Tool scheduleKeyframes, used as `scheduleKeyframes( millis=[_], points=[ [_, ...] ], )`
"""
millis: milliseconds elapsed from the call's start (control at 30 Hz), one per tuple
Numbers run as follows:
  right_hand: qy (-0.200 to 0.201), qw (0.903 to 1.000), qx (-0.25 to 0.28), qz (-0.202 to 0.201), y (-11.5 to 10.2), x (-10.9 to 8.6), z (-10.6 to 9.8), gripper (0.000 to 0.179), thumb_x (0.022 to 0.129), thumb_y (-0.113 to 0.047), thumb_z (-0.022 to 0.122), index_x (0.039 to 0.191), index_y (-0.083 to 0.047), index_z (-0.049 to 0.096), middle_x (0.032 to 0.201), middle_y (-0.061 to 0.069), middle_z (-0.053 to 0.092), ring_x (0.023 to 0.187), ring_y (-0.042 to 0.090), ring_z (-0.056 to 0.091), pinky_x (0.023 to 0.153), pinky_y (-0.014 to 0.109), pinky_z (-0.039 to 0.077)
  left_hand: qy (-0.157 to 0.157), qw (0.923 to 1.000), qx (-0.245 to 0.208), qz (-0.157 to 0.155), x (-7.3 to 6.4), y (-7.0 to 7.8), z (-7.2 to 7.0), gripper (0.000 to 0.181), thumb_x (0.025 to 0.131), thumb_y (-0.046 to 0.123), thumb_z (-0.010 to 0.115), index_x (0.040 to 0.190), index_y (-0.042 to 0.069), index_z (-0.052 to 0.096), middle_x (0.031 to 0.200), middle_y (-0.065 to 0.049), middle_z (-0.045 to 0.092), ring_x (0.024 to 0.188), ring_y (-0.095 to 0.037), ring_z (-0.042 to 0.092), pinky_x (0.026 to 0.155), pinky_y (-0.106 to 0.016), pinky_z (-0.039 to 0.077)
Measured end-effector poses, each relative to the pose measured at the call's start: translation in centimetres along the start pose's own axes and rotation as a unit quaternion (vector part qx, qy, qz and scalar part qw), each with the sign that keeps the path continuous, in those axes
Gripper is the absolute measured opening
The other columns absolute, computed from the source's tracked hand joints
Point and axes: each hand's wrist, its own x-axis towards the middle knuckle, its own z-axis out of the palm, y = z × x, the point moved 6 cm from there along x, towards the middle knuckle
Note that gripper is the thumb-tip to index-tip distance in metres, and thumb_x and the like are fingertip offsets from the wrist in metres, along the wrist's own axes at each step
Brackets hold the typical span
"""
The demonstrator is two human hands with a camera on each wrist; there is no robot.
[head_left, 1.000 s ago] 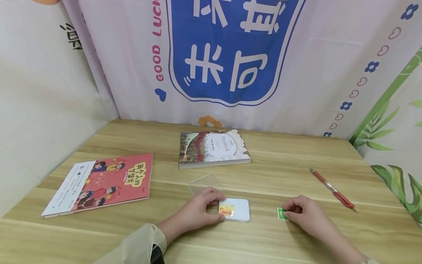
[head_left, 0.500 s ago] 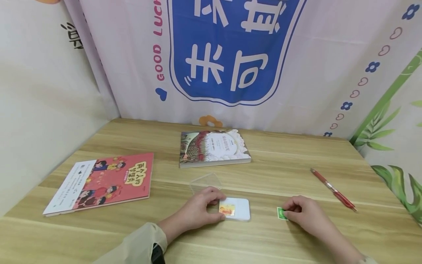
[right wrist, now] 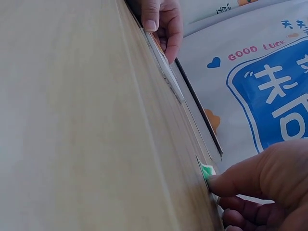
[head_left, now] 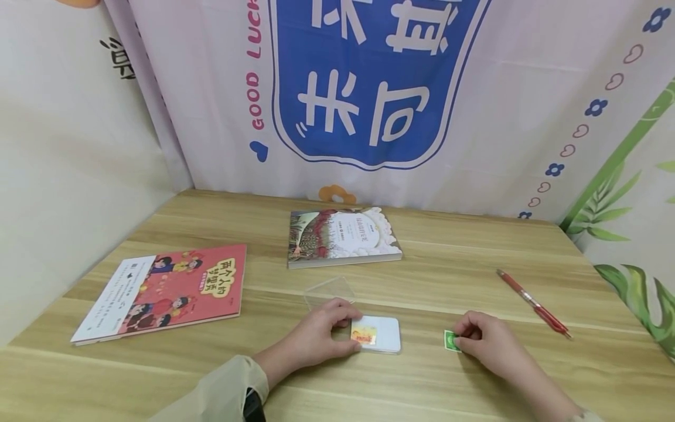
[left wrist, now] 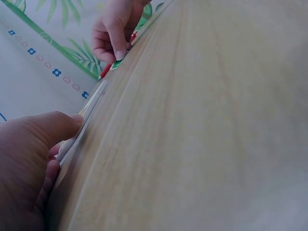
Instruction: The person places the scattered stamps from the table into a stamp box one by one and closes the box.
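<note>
A small green paper-like square with a white border (head_left: 450, 341) is to the right of a flat, smooth white rectangle with rounded corners (head_left: 389, 334), apart from it; the rectangle's long axis runs left to right, plain end toward the square. The right hand (head_left: 489, 341), nearer the square, pinches it between thumb and bent fingers. The left hand (head_left: 320, 334) spans and grips the rectangle's left end, beside a shiny yellow-orange sticker (head_left: 364, 336). Beneath is a wood-grain tabletop (head_left: 422, 387).
</note>
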Motion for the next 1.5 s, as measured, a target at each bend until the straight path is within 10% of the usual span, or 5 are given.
scheduleKeyframes(
  millis=[1500],
  points=[
    [0.013,0.9982,0.032,0.05,0.18,0.37,-0.3,0.008,0.077,-0.003,0.066,0.084,-0.004,0.063,0.073,0.002,0.056,0.068,0.015,0.047,0.055,0.022,0.04,0.002,1.0,0.002,-0.005,-0.08,0.1,-0.03,0.04,0.074,0.023,0.077,0.111,0.012,0.064,0.11,0.005,0.054,0.095,-0.008,0.052,0.085,-0.023,0.046]
  ],
)
